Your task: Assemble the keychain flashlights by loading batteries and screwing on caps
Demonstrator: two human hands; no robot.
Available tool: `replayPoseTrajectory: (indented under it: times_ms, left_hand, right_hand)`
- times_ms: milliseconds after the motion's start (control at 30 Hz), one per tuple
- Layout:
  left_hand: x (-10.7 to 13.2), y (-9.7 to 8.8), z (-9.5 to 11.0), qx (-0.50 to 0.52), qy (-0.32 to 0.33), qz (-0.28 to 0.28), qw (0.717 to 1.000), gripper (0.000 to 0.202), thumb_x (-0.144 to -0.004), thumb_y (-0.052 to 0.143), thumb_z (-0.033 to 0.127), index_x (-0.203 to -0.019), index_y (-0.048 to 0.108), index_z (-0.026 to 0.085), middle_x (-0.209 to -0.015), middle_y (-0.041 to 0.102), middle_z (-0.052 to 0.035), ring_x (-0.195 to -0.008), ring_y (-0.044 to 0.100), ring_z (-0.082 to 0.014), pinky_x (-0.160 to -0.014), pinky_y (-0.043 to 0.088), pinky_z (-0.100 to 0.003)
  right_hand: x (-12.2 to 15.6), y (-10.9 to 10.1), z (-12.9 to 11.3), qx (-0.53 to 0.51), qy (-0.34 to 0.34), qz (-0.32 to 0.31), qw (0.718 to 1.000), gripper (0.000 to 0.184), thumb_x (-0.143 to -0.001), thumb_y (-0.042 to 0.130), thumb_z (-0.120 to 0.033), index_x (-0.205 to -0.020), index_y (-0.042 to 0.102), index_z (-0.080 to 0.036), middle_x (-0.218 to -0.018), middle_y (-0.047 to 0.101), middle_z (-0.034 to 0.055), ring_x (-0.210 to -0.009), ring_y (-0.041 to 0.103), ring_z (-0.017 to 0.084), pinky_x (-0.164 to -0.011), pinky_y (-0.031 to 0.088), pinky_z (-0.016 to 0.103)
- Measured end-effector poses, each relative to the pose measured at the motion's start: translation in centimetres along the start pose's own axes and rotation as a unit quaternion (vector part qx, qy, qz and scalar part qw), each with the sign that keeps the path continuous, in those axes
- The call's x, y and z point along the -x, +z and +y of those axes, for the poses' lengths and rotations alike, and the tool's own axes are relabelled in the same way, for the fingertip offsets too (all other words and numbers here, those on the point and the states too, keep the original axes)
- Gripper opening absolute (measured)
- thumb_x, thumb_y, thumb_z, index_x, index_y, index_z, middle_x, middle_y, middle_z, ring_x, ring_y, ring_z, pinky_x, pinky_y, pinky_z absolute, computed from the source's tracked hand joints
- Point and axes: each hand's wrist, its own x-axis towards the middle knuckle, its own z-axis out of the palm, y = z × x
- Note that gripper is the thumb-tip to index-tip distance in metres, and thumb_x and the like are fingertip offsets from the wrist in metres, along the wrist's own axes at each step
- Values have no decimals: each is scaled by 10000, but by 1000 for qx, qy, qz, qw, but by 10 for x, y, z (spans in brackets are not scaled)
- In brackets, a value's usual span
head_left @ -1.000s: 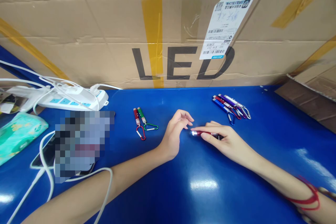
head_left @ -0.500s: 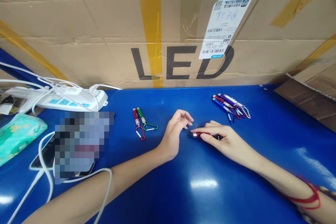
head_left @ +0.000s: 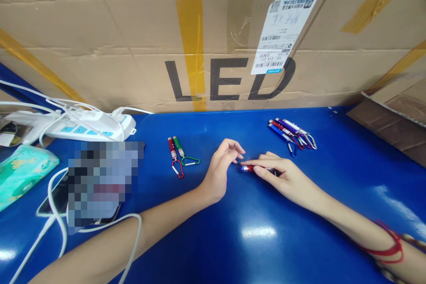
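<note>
A small red keychain flashlight (head_left: 249, 168) lies sideways in my right hand (head_left: 286, 175), gripped between thumb and fingers. Its silver end points left and shows a blue glow, while its rear part is mostly hidden by my fingers. Close to that lit end, my left hand (head_left: 219, 171) is loosely cupped, with fingers curved, apart and holding nothing. To the left of it lie a red keychain flashlight (head_left: 172, 147) and a green one (head_left: 178, 144), each with a carabiner clip. Beyond my right hand, several more keychain flashlights (head_left: 282, 128) in blue, red, purple and silver rest side by side.
A large cardboard box (head_left: 133, 53) marked LED walls off the back of the blue table (head_left: 206, 248). At left are a white power strip (head_left: 89, 126), a green tissue pack (head_left: 26, 173) and a blurred-out device. A white cable (head_left: 138, 239) passes over my left forearm.
The front end of the red keychain flashlight has gone from dark to glowing blue. My right thumb and fingers have shifted slightly on it; my left hand keeps its place.
</note>
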Motion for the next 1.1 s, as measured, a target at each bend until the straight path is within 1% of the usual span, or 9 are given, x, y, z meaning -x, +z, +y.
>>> replayPoseTrajectory:
  times_ms: [67, 167, 267, 367, 467, 567, 733, 867, 1100]
  left_hand:
    - [0, 0, 0, 0, 1, 0, 1000, 152, -790, 400, 306, -799, 500, 192, -863, 532, -31, -809, 524, -181, -700, 391, -277]
    - [1, 1, 1, 1, 1, -1, 1000, 149, -801, 392, 299, -805, 496, 191, -872, 533, -30, -813, 523, -179, -711, 385, -279]
    - [1, 1, 1, 2, 1, -1, 1000, 146, -807, 389, 293, -809, 493, 190, -874, 533, -29, -815, 522, -177, -715, 381, -280]
    - [1, 1, 1, 3, 1, -1, 1000, 149, -800, 398, 303, -808, 494, 190, -872, 532, -28, -807, 523, -177, -709, 381, -279]
    - [2, 1, 1, 4, 2, -2, 1000, 153, -801, 397, 305, -813, 497, 189, -876, 531, -27, -811, 520, -176, -711, 377, -277]
    - [2, 1, 2, 6, 3, -3, 1000, 151, -802, 391, 293, -817, 497, 186, -876, 525, -25, -812, 515, -172, -711, 370, -274]
    - [2, 1, 3, 7, 3, -2, 1000, 152, -797, 391, 285, -811, 498, 179, -874, 523, -26, -811, 512, -172, -712, 368, -273]
    - [2, 1, 3, 7, 4, -3, 1000, 151, -797, 390, 278, -812, 501, 178, -876, 521, -26, -815, 507, -173, -713, 368, -274]
    - [2, 0, 3, 9, 6, -7, 1000, 157, -806, 387, 286, -818, 498, 175, -879, 519, -31, -812, 504, -174, -710, 365, -279]
  right_hand:
    - [0, 1, -2, -1, 7, 3, 1000, 308, -913, 451, -392, -1092, 675, -279, -894, 668, 36, -814, 538, 185, -736, 424, 307]
    - [1, 1, -4, 7, 15, 9, 1000, 284, -888, 497, -398, -1033, 703, -268, -806, 661, 33, -764, 527, 179, -653, 417, 284]
    - [1, 2, -5, 2, 19, 17, 1000, 262, -869, 526, -399, -959, 728, -258, -735, 645, 32, -738, 515, 179, -610, 400, 276]
    - [1, 1, -5, -7, 15, 21, 1000, 250, -862, 537, -392, -942, 732, -256, -727, 641, 32, -734, 514, 180, -616, 399, 279]
    - [0, 0, -3, -8, 6, 16, 1000, 237, -868, 536, -357, -981, 720, -261, -766, 649, 32, -761, 520, 180, -672, 407, 289]
    - [-1, 0, -1, -5, -1, 9, 1000, 249, -879, 524, -344, -1030, 704, -260, -764, 637, 29, -760, 513, 174, -702, 405, 294]
    - [-1, 1, 0, 0, -7, 9, 1000, 260, -877, 525, -345, -1044, 700, -250, -711, 601, 28, -737, 500, 171, -661, 402, 280]
    - [0, 1, 0, 4, -5, 6, 1000, 287, -891, 502, -351, -1075, 688, -234, -708, 578, 30, -726, 488, 167, -638, 394, 271]
    - [0, 1, 0, 1, -12, 5, 1000, 280, -900, 492, -345, -1066, 691, -240, -739, 597, 31, -756, 494, 170, -667, 399, 279]
